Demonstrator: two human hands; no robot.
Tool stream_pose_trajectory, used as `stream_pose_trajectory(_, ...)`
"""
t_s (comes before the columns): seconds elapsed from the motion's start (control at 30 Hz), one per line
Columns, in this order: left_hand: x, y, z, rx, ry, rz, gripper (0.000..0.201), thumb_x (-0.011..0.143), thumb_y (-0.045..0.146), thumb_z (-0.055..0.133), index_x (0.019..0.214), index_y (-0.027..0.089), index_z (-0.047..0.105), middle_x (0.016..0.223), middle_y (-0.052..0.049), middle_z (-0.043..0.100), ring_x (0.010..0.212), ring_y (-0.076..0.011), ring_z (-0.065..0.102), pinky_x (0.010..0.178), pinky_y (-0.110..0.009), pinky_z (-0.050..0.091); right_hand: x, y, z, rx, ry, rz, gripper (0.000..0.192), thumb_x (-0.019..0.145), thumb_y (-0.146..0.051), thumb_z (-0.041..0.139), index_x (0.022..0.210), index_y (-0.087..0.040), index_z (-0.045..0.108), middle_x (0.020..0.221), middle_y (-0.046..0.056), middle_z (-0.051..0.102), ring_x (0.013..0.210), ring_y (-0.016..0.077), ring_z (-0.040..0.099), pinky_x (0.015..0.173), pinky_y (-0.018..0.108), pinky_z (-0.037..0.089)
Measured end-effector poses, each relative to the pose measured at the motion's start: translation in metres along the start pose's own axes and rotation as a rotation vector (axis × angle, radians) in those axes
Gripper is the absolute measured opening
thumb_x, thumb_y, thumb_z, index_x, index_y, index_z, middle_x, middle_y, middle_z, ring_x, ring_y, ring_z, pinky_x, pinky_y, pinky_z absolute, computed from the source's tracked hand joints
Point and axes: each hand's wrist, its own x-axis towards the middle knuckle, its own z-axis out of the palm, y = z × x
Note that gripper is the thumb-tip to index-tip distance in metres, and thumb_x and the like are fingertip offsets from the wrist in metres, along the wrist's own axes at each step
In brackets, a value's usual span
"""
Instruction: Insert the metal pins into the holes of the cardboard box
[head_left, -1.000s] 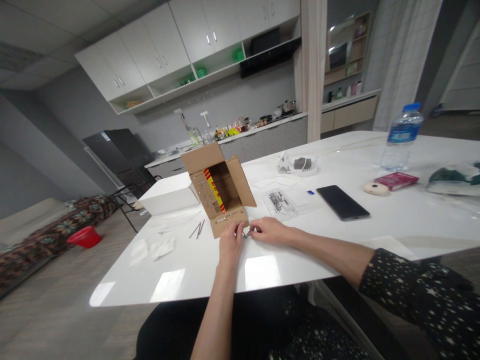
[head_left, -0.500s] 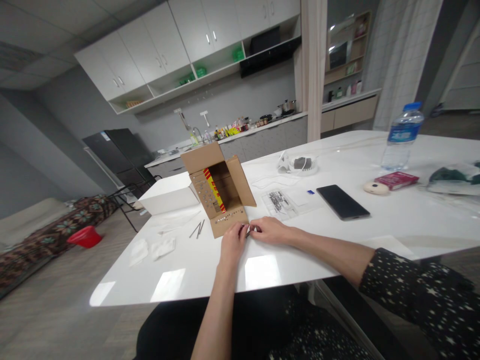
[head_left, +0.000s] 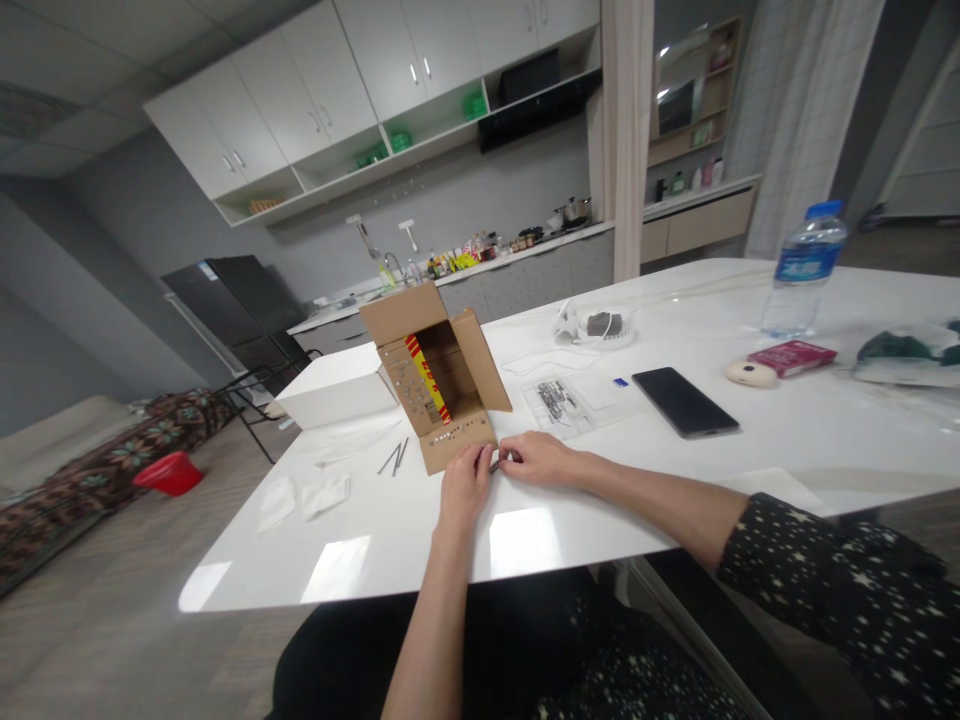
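A small dark part (head_left: 494,465) is lying on the desk (head_left: 570,520) just before the carton (head_left: 439,385), both hands pinching it: left hand (head_left: 465,482) and right hand (head_left: 536,460) closing on its ends. Work looks midway; more pins (head_left: 396,457) are waiting nearby.

small dark metal piece (head_left: 494,465), pinched btwn hands, on table

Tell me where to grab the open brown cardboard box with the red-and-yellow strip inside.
Judging by its pose, grip the brown cardboard box by its closed outer side walls, coming from above and behind. Its open mouth and the lowered flap face the left hand and right hand, and flaps would likely bend under a grip.
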Motion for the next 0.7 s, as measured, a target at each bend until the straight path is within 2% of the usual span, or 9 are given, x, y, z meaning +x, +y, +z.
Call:
stream_pose_trajectory(0.23, -0.0011, -0.001, 0.0003, -0.014, -0.016, -0.026, 0.032, 0.095, 0.038, 0.041, 0.081, 0.021, 0.063, 0.074, -0.002, 0.065, 0.071, -0.0152, 0.058, 0.068, -0.026, 0.04, -0.0009, -0.0031, -0.0022, 0.015, -0.007, 0.013, 0.025, 0.085, -0.031, 0.052, 0.098, -0.022, 0.071, 0.087, 0.004, 0.073, 0.075, 0.0182, 0.063, 0.062, 0.025, 0.035)
stream_pose_trajectory(0.7, -0.0046, -0.0012, -0.0006, -0.053, -0.068, -0.036, 0.035, 0.094, 0.041, 0.043, 0.078, 0.019, 0.064, 0.073, -0.004, 0.066, 0.069, -0.0158, 0.058, 0.064, -0.026, 0.038, -0.0008, -0.0008, -0.0013, 0.009, 0.002, -0.007, 0.024, 0.086, -0.034, 0.051, 0.095, -0.021, 0.07, 0.086, 0.004, 0.072, 0.075, 0.018, 0.061, 0.062, 0.025, 0.034)
